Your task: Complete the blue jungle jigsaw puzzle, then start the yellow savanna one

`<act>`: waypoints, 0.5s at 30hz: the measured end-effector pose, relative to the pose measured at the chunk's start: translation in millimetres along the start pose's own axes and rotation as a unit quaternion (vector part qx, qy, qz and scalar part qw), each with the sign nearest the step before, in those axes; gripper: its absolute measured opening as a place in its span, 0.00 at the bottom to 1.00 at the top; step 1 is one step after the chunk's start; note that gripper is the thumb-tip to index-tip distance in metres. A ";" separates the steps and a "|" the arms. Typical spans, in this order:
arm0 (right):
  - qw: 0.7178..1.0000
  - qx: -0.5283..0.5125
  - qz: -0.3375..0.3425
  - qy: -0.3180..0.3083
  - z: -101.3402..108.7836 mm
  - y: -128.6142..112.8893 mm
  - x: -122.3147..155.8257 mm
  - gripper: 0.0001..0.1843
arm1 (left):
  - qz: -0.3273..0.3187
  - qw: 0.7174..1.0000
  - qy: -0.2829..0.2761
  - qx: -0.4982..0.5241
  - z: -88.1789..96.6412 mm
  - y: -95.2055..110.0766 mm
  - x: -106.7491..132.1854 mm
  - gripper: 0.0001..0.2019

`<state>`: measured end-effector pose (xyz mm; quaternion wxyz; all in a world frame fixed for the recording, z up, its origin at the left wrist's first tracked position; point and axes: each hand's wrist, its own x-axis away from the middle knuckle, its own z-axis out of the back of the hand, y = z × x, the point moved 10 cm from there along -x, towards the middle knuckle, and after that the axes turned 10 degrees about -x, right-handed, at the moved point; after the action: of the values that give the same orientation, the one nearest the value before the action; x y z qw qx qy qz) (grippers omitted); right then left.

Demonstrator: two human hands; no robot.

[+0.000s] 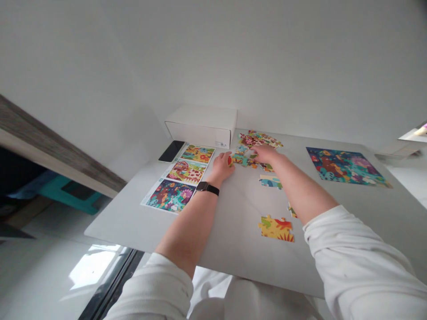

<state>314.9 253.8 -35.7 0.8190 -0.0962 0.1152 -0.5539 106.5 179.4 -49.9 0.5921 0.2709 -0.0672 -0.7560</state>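
Note:
A red and yellow puzzle piece (230,161) shows between the fingers of my left hand (222,168), which rests beside the printed picture sheet. My right hand (266,154) reaches into the loose puzzle pieces (240,158), its fingers bent down and closed around what looks like a puzzle piece, mostly hidden. Behind it lies a heap of mixed pieces (262,138). Nearer to me are a blue piece group (269,181), a yellow joined section (276,228) with red and green shapes, and a small piece (292,210) partly covered by my right forearm.
The reference sheet (156,210) with three pictures lies at the left, a black phone (171,151) at its far end. A white box (202,124) stands against the wall. On the right of the white table (233,240) is an assembled dark blue puzzle (347,166).

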 end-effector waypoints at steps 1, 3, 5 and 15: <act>1.000 0.000 0.001 0.003 1.5 0.6 1.3 0.27 | -0.004 1.000 0.001 0.003 -0.2 -0.3 -0.7 0.30; 1.000 -0.011 0.012 0.017 6.3 -2.9 6.6 0.28 | -0.006 1.000 0.010 0.006 0.7 -1.4 -2.2 0.28; 0.998 -0.024 0.030 0.044 14.1 -10.7 14.4 0.26 | 0.000 1.000 0.023 0.001 3.5 -2.6 -3.3 0.27; 0.933 -0.319 0.002 0.167 56.1 -15.6 39.1 0.13 | -0.040 0.994 0.076 0.062 30.3 25.7 -0.4 0.16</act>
<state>331.7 213.5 19.1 0.7155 -0.2578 0.4212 -0.4942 113.9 165.7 -13.4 0.5472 0.3663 -0.0574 -0.7504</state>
